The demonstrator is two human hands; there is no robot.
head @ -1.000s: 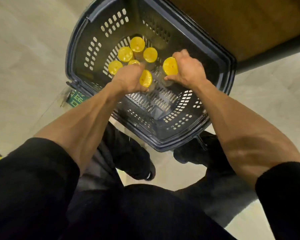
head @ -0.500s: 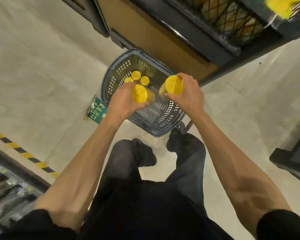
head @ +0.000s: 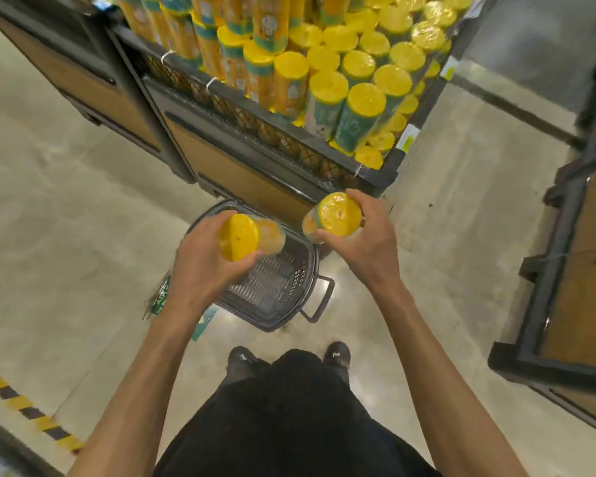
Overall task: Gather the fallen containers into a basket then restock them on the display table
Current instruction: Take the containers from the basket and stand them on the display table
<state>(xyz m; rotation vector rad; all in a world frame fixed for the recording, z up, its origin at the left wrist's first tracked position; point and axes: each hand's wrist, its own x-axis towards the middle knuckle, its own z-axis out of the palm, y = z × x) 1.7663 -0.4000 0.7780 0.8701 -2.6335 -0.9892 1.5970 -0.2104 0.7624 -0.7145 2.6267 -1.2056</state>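
Polished concrete floor (head: 66, 215) underfoot, and ahead we have the display table (head: 248, 173), its wire-fenced top packed with yellow-lidded containers (head: 327, 87) stacked upright. Down between the two forearms sits the dark basket (head: 283, 323) on the floor, against the foot of the table. Now the hands: our left hand (head: 200, 270) is wrapped round one container (head: 241, 241), lid tipped towards us, held just over the basket. The right hand (head: 372, 242) grips a second container (head: 339, 215) near its lid, up by the table's corner. The two containers are close but apart. Teal bands wrap the stacked ones, though we can't read the print. A green floor sticker (head: 160, 297) by the basket carries white writing, too blurred to read.
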